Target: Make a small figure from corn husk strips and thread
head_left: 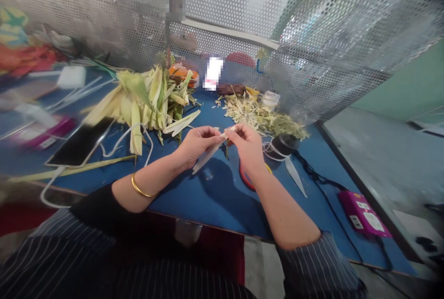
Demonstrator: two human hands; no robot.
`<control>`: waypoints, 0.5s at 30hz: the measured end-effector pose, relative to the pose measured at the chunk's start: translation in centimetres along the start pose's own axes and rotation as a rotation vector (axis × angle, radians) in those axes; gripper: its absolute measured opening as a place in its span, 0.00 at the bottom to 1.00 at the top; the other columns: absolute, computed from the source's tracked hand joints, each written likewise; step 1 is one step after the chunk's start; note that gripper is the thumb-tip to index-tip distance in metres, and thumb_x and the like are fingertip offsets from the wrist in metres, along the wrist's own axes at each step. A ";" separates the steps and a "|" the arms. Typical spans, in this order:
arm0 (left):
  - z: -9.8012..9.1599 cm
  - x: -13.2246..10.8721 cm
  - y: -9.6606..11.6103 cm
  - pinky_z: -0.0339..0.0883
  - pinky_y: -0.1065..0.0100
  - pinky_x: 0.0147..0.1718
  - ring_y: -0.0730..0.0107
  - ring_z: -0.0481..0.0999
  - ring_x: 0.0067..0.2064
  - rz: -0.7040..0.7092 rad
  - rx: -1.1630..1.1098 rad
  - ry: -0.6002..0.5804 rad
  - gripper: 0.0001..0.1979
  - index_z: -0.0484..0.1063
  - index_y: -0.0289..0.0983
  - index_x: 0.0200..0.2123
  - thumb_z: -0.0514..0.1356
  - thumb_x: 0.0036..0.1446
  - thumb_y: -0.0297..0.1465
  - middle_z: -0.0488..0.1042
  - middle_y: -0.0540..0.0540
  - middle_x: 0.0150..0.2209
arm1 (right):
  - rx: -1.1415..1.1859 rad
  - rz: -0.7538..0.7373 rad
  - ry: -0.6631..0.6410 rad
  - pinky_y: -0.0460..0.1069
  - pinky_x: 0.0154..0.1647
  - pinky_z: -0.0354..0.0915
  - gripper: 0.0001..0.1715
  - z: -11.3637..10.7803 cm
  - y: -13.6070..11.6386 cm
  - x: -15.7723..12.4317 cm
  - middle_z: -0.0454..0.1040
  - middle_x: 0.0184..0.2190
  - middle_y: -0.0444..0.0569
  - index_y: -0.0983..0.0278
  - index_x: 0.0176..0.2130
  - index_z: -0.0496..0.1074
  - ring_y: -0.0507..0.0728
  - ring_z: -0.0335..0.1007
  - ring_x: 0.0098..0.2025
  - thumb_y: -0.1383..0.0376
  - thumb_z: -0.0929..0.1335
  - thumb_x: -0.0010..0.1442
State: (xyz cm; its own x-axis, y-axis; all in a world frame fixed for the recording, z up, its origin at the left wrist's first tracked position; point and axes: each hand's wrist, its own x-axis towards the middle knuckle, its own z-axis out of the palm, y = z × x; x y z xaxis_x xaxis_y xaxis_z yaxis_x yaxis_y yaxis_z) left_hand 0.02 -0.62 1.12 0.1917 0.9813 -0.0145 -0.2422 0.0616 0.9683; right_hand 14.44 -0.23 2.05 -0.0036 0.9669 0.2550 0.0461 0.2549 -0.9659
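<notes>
Head view, centre frame: my left hand (197,144) and right hand (248,147) both pinched one pale leaf strip (211,152); strip-working step, I judged; next move needed steady pinches.

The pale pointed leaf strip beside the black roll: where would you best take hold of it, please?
Probably pinch the pale pointed leaf strip across its broader middle, from above and the right: it lies flat on the blue table, its tip is too thin, and the black roll crowds its upper end.
</notes>
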 end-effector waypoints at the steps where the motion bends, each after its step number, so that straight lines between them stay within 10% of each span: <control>1: 0.1 0.0 0.1 0.53 0.70 0.23 0.79 0.60 0.22 0.008 0.007 0.001 0.09 0.71 0.36 0.24 0.68 0.45 0.34 0.67 0.52 0.22 | 0.003 0.006 0.008 0.48 0.30 0.61 0.12 0.0 0.0 0.0 0.68 0.22 0.40 0.62 0.26 0.66 0.50 0.63 0.26 0.60 0.72 0.51; 9: -0.1 0.1 0.0 0.56 0.70 0.25 0.77 0.64 0.24 0.137 0.107 0.025 0.07 0.71 0.37 0.24 0.67 0.46 0.32 0.71 0.50 0.23 | -0.030 -0.020 0.002 0.48 0.30 0.62 0.06 -0.2 0.0 0.0 0.68 0.21 0.41 0.62 0.29 0.70 0.50 0.63 0.25 0.62 0.71 0.52; 15: -0.5 0.0 0.1 0.55 0.71 0.21 0.76 0.65 0.22 -0.093 0.130 -0.163 0.06 0.74 0.37 0.23 0.68 0.41 0.29 0.71 0.49 0.22 | -0.052 -0.100 0.184 0.49 0.31 0.64 0.07 -1.8 0.6 1.3 0.69 0.25 0.42 0.60 0.29 0.69 0.51 0.64 0.27 0.60 0.70 0.54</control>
State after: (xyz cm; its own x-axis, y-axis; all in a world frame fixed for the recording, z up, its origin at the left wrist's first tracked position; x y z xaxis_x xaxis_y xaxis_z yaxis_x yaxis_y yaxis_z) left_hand -0.49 -0.48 1.10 0.3613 0.9295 -0.0744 -0.0936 0.1156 0.9889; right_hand 16.23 1.15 1.85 0.1715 0.9178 0.3582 0.1060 0.3443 -0.9329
